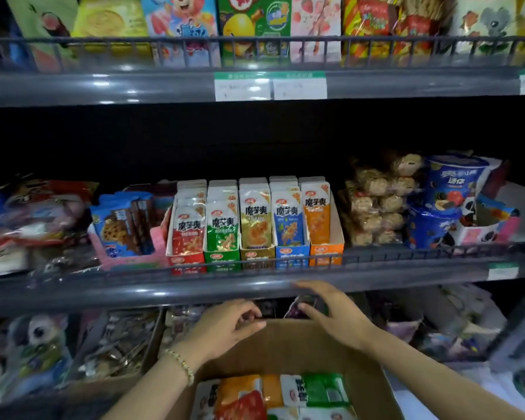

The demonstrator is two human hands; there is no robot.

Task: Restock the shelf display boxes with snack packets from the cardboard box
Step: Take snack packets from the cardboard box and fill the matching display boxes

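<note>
Packets [273,395] lie flat and mixed in the cardboard box [288,338], at the near end, below and behind both hands; their long axes run roughly left to right across the box. Display boxes [255,256] stand in a row of five on the middle shelf [194,294], above and beyond the hands, each holding upright packets that face forward: red, green, gold, blue, orange. Box stock shows orange, red, green and white wrappers, glossy and soft, likely to slide against each other. Left hand [225,325] rests at the far rim of the cardboard box, fingers curled, grip loosely closed on nothing that can be seen. Right hand [331,310] hovers just beyond the same rim, under the shelf lip, fingers spread, grip open and empty; a dark packet sits just past its fingertips, contact not determinable. Neither hand holds stock. Judged from this layout, the next move calls for drawing a hand back and down to the packets; the left hand is slightly nearer them. The red and green rows sit lower than the others and appear to have the most room.
</note>
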